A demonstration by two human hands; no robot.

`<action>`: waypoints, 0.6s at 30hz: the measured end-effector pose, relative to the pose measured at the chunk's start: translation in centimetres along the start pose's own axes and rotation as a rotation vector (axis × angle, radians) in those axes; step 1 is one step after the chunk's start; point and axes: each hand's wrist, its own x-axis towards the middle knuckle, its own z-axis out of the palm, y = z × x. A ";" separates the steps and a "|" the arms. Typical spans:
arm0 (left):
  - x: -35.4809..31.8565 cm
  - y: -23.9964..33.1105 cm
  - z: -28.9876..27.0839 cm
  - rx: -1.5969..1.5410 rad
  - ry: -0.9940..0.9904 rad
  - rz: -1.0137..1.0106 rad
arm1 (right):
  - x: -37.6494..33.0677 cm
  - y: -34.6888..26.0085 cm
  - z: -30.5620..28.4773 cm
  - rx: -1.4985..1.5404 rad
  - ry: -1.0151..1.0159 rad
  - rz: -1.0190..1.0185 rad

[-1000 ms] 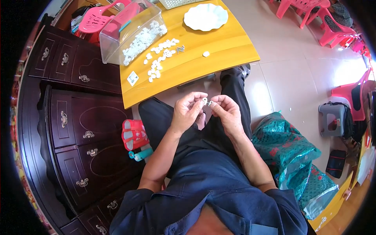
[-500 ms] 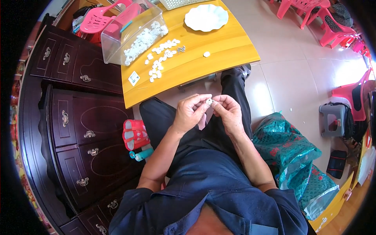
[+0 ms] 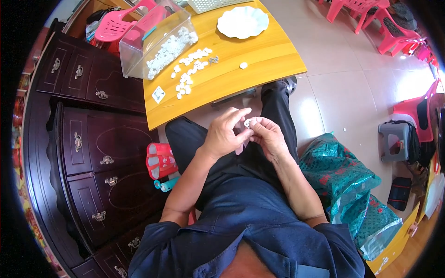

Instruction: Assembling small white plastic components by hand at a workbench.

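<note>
1. Thumb and forefinger of the left hand (image 3: 225, 136) have parted since a moment ago; that grip is spread.
2. The right hand's (image 3: 269, 135) grip pinches a small white part (image 3: 247, 123).
3. White discs (image 3: 189, 81) lie on the table (image 3: 264, 51) beside grey bits (image 3: 213, 60).
4. Clear bin (image 3: 130, 58) beside them; scalloped plate (image 3: 243, 22) farther back.

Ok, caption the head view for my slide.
Right hand pinching a small white piece, left hand alongside, near a yellow table.

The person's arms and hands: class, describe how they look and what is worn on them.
Short, dark blue sleeves end near the elbows. Both forearms are bare below them. The left hand and right hand are ungloved, with no watch showing.
</note>
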 end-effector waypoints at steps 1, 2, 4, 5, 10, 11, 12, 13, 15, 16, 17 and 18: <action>-0.1 0.3 0.4 -0.008 0.018 -0.054 | 0.0 -0.1 0.1 0.000 0.002 0.000; 0.0 0.4 0.8 -0.009 0.017 -0.054 | -0.1 -0.2 0.1 0.016 0.006 0.006; 0.0 0.2 1.5 0.159 0.149 0.118 | -0.2 -0.3 0.5 0.033 0.011 0.011; -0.1 0.0 1.6 0.159 0.149 0.117 | -0.3 -0.2 0.7 0.058 0.046 0.009; -0.3 -0.5 1.9 0.151 0.125 0.116 | -0.2 -0.1 0.3 0.113 0.075 0.040; -0.3 -0.5 1.8 0.151 0.124 0.115 | -0.3 -0.2 0.2 0.112 0.057 0.069; -0.4 -0.5 1.7 0.136 0.097 0.104 | -0.4 -0.4 0.2 0.110 0.040 0.097; -0.4 -0.4 1.6 0.121 0.070 0.094 | -0.4 -0.3 0.2 0.112 0.042 0.098; -0.4 -0.5 1.3 0.132 0.057 0.103 | -0.3 0.1 0.2 0.100 0.064 0.108; -0.4 -0.5 1.2 0.144 0.046 0.114 | -0.2 0.2 0.0 0.100 0.066 0.109; -0.5 -0.5 1.1 0.143 0.045 0.113 | -0.2 0.4 -0.2 0.093 0.055 0.107; -0.5 -0.5 1.1 0.143 0.036 0.112 | -0.1 0.5 -0.2 0.086 0.043 0.105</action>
